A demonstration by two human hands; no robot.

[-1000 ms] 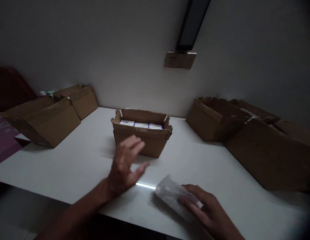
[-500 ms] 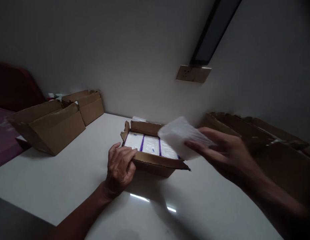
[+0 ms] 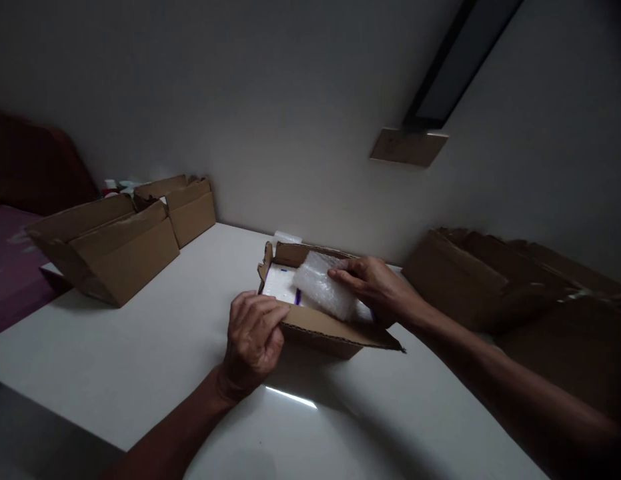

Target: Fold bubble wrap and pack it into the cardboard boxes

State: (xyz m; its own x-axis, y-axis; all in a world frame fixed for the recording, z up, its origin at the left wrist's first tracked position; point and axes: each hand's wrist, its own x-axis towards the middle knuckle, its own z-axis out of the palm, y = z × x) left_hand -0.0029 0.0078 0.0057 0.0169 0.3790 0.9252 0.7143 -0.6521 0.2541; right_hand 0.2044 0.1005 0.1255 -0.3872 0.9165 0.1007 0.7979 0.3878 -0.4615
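Note:
A small open cardboard box point(image 3: 335, 333) stands in the middle of the white table point(image 3: 140, 347). White packs with purple stripes point(image 3: 279, 283) lie inside it. My left hand point(image 3: 253, 337) grips the box's near front flap, fingers curled over the edge. My right hand point(image 3: 375, 287) holds a bubble-wrapped packet point(image 3: 320, 290) down inside the box, on top of the white packs.
Two open cardboard boxes point(image 3: 115, 243) stand at the table's left end. More brown boxes point(image 3: 490, 277) are stacked along the right side. A wall socket point(image 3: 407, 147) sits on the wall above. A dark red surface point(image 3: 10, 253) lies beyond the left edge.
My right hand lifted the bubble-wrapped packet off the table and carried it into the box. My left hand moved to the box's front flap and closed on it.

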